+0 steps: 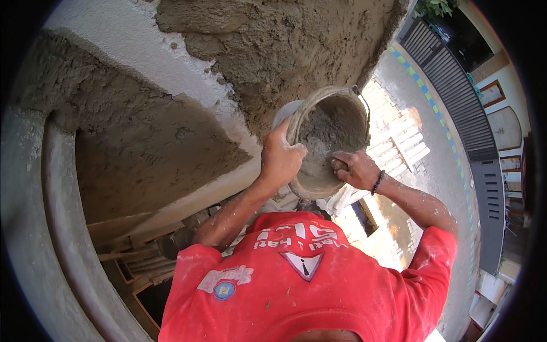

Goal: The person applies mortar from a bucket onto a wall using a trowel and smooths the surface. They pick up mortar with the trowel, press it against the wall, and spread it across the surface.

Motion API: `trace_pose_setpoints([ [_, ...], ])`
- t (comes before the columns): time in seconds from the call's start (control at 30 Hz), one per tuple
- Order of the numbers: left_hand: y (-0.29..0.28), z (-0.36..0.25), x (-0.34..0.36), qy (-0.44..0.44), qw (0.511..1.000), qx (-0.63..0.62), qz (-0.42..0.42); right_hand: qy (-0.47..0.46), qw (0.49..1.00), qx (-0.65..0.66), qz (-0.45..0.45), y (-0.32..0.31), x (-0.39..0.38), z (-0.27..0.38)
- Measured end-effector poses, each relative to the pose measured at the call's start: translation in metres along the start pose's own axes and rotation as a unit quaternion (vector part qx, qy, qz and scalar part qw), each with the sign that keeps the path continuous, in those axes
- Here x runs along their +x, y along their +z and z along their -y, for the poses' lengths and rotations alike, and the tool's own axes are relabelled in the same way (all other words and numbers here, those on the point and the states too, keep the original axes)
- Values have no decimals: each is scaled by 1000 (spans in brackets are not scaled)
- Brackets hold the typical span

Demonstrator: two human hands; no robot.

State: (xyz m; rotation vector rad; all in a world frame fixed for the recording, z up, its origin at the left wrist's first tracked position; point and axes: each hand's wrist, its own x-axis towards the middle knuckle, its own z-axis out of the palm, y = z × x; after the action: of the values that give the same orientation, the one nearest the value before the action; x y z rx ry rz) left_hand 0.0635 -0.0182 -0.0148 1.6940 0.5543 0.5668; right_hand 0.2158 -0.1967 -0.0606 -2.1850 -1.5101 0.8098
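1. A person in a red shirt (302, 285), seen from above, works high beside a wall part-covered in wet grey mortar (285, 51).
2. The left hand (279, 159) is curled tight over the near rim of a mortar-caked bucket (333, 137), fingers outside and thumb hooked over the edge. The bucket hangs in the air, tipped toward the person, just below the fresh mortar patch.
3. The right hand (354, 169), with a dark bead bracelet (378, 182) at the wrist, is closed around something inside the bucket's lower lip, touching the wet mortar mix (325, 134); what it grips is mostly hidden, perhaps a tool handle.
4. Beyond the right hand, far below, lie a paved yard (399, 148) and a dark slatted gate (456, 85).
5. Risk, as a judgement: the bucket rests on one hand's grip on a slick rim; if that grip slides, the load could drop to the yard. The tilt could also spill mix onto the shirt.
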Motion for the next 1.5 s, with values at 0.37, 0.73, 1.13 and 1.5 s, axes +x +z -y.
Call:
trace_pose_setpoints([
  [0.37,-31,-11,-5,-77,984,-156,-35,-33,995,37,-84,-34,-14,21],
  [0.73,-45,-13,3,-77,973,-215,-36,-33,997,-17,-62,-169,-26,78],
  [1.13,-45,-22,-12,-112,966,-211,-97,-325,934,-139,-38,-335,-57,150],
  [1.5,-24,8,-15,-130,961,-223,-96,-219,925,-81,-300,-445,-12,118],
])
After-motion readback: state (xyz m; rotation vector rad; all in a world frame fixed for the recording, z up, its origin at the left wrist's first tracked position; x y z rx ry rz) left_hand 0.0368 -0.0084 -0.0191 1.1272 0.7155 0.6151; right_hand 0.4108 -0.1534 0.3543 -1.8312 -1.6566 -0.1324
